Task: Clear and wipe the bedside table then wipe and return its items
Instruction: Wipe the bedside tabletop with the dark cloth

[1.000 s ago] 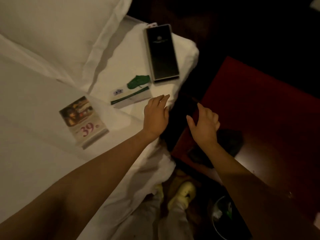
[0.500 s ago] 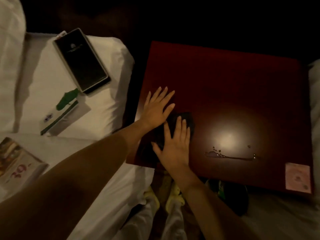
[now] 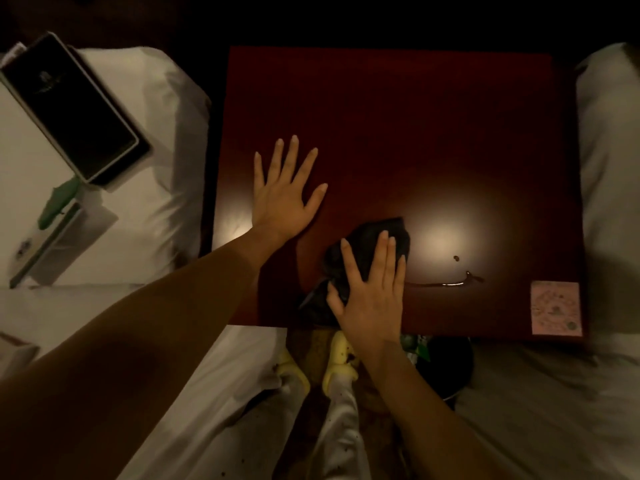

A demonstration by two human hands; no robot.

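The dark red bedside table [image 3: 433, 133] fills the middle of the head view. My left hand [image 3: 284, 199] lies flat on its left part, fingers spread. My right hand [image 3: 372, 289] presses a dark cloth [image 3: 367, 244] against the tabletop near the front edge with straight fingers. A streak of liquid with a few drops [image 3: 446, 280] lies just right of the cloth. On the bed at the left lie the removed items: a black flat box [image 3: 72, 109], a green item [image 3: 57, 202] and a white card with a green stripe [image 3: 62, 240].
A pink sticker [image 3: 556, 308] is at the table's front right corner. White bedding [image 3: 609, 202] flanks the table on the right too. Below the front edge are my feet in yellow slippers [image 3: 337, 362] and a dark bin [image 3: 446, 365].
The view swung from the bed to the table. My right hand slid the cloth to the right toward the liquid; my left hand settled flat on the tabletop.
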